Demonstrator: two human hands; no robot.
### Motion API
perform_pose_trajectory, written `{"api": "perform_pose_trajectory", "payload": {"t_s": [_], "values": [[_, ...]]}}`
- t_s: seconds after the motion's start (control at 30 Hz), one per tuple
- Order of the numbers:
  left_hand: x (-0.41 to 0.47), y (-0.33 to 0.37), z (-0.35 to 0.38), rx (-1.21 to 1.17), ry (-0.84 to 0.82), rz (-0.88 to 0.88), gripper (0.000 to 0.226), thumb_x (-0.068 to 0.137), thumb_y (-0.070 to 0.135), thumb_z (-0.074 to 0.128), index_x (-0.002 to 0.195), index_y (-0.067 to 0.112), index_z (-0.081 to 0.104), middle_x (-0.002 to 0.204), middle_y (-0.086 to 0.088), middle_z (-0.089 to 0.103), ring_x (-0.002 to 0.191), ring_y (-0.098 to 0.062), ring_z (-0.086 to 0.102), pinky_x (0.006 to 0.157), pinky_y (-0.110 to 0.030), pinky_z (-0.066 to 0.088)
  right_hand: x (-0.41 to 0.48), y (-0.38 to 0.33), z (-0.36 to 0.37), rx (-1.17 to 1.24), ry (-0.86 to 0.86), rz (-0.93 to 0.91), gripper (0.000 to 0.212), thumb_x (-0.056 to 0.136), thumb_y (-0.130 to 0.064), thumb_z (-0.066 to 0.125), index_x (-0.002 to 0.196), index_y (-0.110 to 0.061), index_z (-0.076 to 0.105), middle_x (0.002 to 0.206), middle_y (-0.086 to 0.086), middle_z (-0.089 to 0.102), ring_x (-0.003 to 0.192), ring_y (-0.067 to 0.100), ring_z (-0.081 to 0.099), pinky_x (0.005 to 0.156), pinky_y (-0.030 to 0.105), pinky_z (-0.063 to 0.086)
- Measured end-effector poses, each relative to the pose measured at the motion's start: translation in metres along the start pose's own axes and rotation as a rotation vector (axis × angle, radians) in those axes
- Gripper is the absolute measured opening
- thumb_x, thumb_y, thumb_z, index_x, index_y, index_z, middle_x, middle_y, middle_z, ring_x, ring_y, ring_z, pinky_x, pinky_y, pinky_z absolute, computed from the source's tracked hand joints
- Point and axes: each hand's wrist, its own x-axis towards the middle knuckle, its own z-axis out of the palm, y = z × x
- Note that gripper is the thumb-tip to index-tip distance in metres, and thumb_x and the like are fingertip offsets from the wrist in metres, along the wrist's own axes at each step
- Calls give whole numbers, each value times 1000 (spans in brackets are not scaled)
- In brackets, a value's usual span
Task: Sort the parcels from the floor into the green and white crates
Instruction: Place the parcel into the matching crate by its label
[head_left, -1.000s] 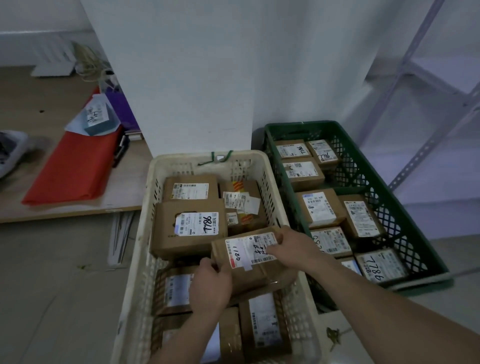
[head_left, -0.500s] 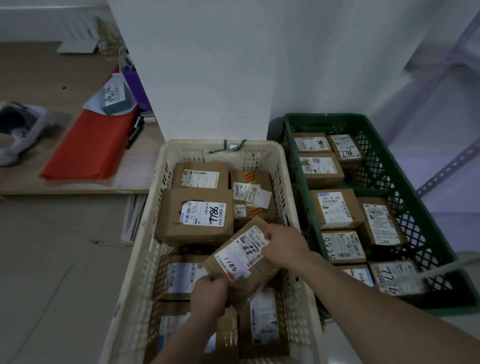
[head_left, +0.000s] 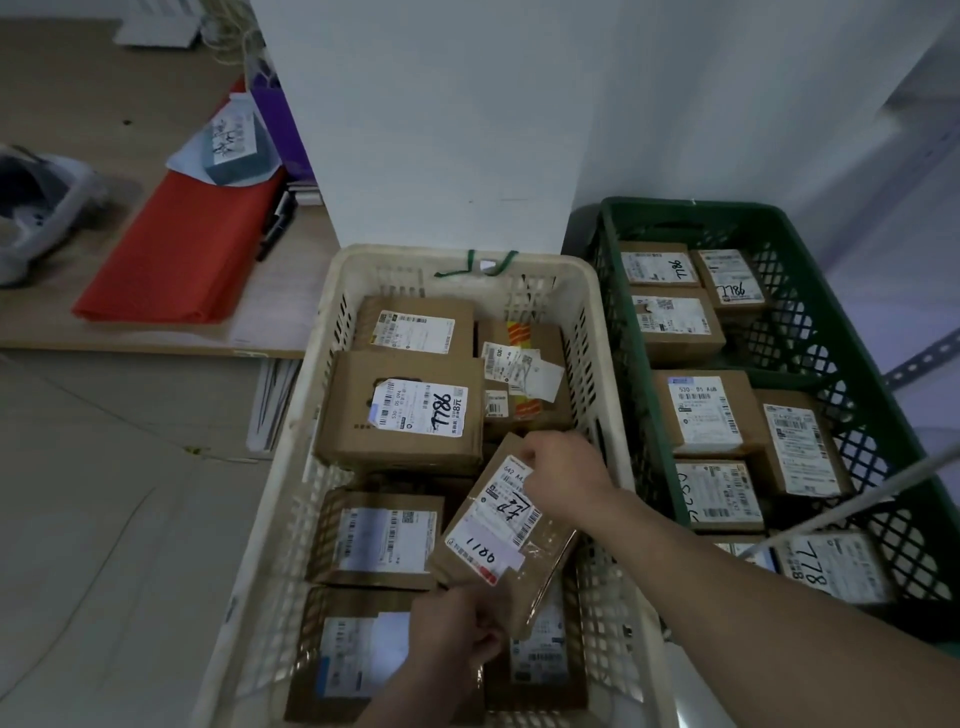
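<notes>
Both hands grip one tilted cardboard parcel (head_left: 501, 525) over the white crate (head_left: 322, 322): left hand (head_left: 457, 631) low, right hand (head_left: 563, 475) high.

You face a white pillar (head_left: 441, 130). To your left, a low wooden platform (head_left: 78, 88) carries a red sheet (head_left: 182, 249) and a pale shoe (head_left: 41, 208). Pale grey floor (head_left: 104, 545) lies below, dimly lit.

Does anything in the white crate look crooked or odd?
Only the parcel marked 1100: it tilts askew over the flat parcels in the white crate, gripped at its ends by left hand and right hand.
</notes>
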Motion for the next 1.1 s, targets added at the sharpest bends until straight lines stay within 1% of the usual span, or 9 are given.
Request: {"api": "perform_pose_trajectory", "payload": {"t_s": [0.2, 0.37, 0.43, 0.53, 0.63, 0.7, 0.83, 0.97, 1.1], "values": [[-10, -2, 3, -19, -8, -53, 22, 77, -5, 66, 98, 1, 68, 87, -19, 69, 80, -34, 69, 66, -37, 58, 8, -16, 8, 57, 28, -34, 33, 88, -12, 61, 116, -23, 72, 116, 0, 71, 111, 23, 61, 100, 43, 49], [1, 13, 39, -74, -117, -146, 16, 99, 8, 54, 105, -7, 58, 103, -19, 64, 93, -33, 63, 82, -46, 51, 18, -4, 3, -66, 2, -25, 49, 91, -17, 59, 139, -28, 62, 155, -1, 45, 148, 28, 31, 122, 54, 22], [5, 17, 52, -45, -289, -146, 23, 105, 20, 47, 108, 1, 59, 115, -16, 61, 95, -31, 62, 77, -45, 53, 20, 5, 2, -63, -47, 2, 57, 92, -20, 58, 147, -32, 53, 167, -1, 28, 157, 26, 13, 125, 54, 14], [9, 26, 66, 53, -482, -124, 31, 105, 33, 44, 113, 14, 67, 111, -6, 63, 95, -27, 63, 58, -37, 54, 17, 18, 6, -57, -126, 41, 60, 93, -19, 56, 151, -33, 50, 160, 4, 39, 152, 24, 22, 121, 46, 28], [20, 27, 68, 121, -492, -81, 32, 101, 41, 51, 126, 22, 61, 128, -2, 61, 114, -28, 58, 81, -50, 53, 13, 31, 15, -56, -235, 55, 57, 97, -19, 55, 153, -28, 48, 157, 8, 42, 144, 26, 38, 116, 35, 38], [26, 25, 63, 163, -463, -85, 45, 99, 43, 56, 140, 24, 52, 148, 0, 47, 139, -32, 41, 106, -64, 34, 12, 35, 20, -37, -265, 56, 55, 99, -18, 53, 154, -25, 48, 158, 8, 42, 142, 27, 42, 116, 33, 39], [21, 23, 54, 309, -420, -85, 55, 101, 38, 55, 151, 23, 38, 158, -2, 35, 147, -30, 31, 113, -62, 27, 10, 37, 21, 22, -280, 59, 56, 101, -13, 51, 156, -20, 44, 163, 6, 38, 147, 27, 39, 120, 34, 35], [12, 27, 46, 391, -375, -11, 37, 99, 29, 58, 133, 17, 52, 139, -5, 52, 130, -28, 48, 106, -55, 42, 7, 39, 14, 59, -218, 60, 58, 99, -13, 54, 156, -20, 45, 162, 5, 41, 146, 25, 42, 119, 30, 36], [-11, 41, 34, 391, -337, 138, 17, 101, 24, 52, 111, 15, 63, 105, -5, 65, 94, -20, 61, 67, -33, 49, -3, 32, 2, 99, -142, 22, 57, 99, -24, 59, 155, -20, 46, 160, 5, 45, 145, 24, 44, 115, 30, 37]]}}
